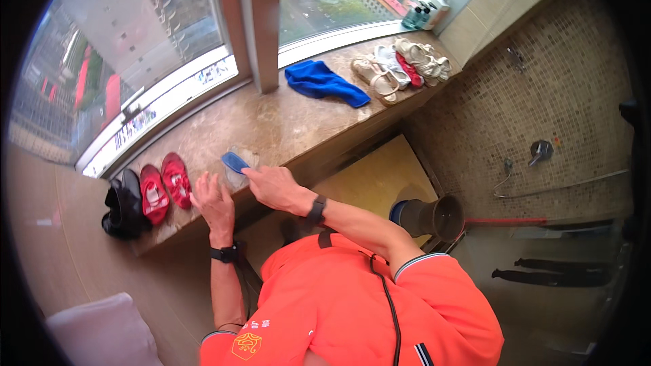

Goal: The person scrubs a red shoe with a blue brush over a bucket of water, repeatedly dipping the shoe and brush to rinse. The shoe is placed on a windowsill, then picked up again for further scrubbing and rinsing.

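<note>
My right hand is closed round the end of a blue oval-headed brush, held over the stone ledge. Beneath and beside the brush is a whitish, half-transparent patch whose kind I cannot make out. Close by on the left, my left hand is raised at the ledge's front edge, its fingers apart and nothing visible in them. A pair of red shoes lies just left of that hand, the nearer one by its fingertips.
Black boots stand at the ledge's left end. Farther right lie a blue cloth and several pale shoes, with bottles behind. Windows border the ledge. Below are a yellow board and a dark bucket-like container.
</note>
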Demonstrator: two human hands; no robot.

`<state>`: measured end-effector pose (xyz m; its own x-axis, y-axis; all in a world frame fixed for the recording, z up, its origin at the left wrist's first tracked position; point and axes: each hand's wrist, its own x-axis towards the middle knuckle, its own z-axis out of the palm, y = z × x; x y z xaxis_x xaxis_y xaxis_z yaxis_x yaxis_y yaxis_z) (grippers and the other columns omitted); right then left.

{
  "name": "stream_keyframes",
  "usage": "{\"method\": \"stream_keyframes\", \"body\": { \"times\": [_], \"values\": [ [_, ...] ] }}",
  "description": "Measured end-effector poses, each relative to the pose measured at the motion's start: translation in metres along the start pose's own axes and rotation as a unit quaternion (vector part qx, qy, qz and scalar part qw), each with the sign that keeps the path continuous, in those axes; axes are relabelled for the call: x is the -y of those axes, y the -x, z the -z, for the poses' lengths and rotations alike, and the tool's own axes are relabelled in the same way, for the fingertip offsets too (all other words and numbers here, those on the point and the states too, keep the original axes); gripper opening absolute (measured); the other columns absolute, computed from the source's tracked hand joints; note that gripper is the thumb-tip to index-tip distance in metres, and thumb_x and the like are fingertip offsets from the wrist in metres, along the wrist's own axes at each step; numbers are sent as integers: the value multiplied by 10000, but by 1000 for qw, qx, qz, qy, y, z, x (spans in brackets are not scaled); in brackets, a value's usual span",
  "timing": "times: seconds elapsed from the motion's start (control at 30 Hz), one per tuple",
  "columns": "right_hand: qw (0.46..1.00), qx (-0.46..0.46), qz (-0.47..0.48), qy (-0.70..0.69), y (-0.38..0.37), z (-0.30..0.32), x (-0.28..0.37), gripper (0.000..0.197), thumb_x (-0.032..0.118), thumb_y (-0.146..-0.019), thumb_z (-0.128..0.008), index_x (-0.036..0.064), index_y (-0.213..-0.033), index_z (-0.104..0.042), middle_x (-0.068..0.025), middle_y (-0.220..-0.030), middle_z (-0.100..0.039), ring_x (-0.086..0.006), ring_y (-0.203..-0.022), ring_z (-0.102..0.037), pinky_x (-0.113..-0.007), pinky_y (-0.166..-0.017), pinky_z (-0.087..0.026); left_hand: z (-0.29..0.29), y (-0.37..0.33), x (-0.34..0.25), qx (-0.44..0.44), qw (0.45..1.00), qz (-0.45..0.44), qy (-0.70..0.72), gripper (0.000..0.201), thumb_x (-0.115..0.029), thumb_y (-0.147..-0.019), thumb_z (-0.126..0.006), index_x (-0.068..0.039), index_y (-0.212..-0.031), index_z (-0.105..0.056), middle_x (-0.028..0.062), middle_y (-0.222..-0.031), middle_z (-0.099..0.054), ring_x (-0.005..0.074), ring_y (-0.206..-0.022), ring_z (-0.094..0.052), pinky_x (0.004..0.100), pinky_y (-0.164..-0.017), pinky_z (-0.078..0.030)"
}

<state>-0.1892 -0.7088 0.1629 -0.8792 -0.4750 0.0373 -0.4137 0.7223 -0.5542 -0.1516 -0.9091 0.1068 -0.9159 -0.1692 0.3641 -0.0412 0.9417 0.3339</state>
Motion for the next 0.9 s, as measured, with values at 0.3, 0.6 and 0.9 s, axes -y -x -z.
{"method": "stream_keyframes", "body": {
  "times": [0.3, 0.6, 0.9],
  "values": [
    [979, -137, -150, -29, 108, 76, -93, 308, 169, -979, -558, 72, -1252, -662, -228, -808, -714, -428, -703, -686, -535, -634, -555, -45, -32, -142, 80, 948, -136, 276, 280, -38, -905, -682, -2, -1183, -690, 203, -1211, -698, 386, -1085, -676, 429, -936, -541],
    [932, -258, -228, -114, 224, 152, -197, 343, 153, -976, -533, 41, -1272, -664, -254, -887, -705, -447, -796, -677, -541, -729, -538, -118, -49, -356, 223, 885, -147, 382, 169, -61, -948, -690, -8, -1100, -739, 162, -997, -747, 280, -873, -737, 337, -760, -574],
    [899, -307, -286, -125, 309, 208, -274, 356, 165, -972, -561, 52, -1294, -661, -263, -855, -700, -469, -794, -687, -556, -725, -563, -183, -91, -502, 122, 915, -286, 256, 151, -169, -940, -708, -96, -1065, -754, 112, -1046, -732, 355, -943, -705, 425, -794, -557]
  ]
}}
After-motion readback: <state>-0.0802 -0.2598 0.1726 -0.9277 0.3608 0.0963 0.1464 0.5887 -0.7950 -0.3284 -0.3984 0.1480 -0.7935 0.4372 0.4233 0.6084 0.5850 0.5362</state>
